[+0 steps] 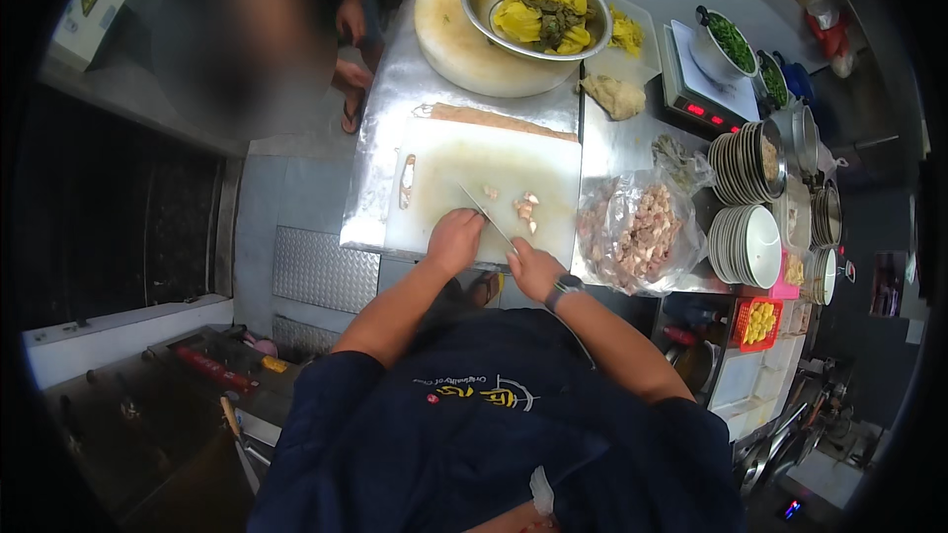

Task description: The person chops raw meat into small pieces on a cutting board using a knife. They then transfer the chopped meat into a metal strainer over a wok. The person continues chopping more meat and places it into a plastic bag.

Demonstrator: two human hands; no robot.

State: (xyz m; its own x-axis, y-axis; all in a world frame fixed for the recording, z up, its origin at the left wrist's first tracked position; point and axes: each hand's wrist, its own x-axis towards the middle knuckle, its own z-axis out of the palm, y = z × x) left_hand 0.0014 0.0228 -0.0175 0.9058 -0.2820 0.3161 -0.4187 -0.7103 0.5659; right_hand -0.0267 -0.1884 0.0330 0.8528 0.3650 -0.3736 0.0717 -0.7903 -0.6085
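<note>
A white plastic cutting board [444,163] lies before me on the steel table. My right hand [535,269], with a watch at the wrist, is closed on the handle of a knife [498,226], whose blade points up and left over the board. My left hand [455,238] rests by the blade at the board's near edge, fingers curled; whether it holds anything is hidden. Small pieces of pale, pinkish meat [526,212] lie right of the blade, with a smaller bit [491,193] beyond it. A clear plastic bag of chopped meat [648,233] sits right of the board.
Behind the board stands a round chopping block [452,22] bearing a steel bowl [474,11] of yellow-green leafy vegetables. A digital scale [685,100] and stacked plates [761,248] are at right. Another person [354,18] is at the upper left, beside the table.
</note>
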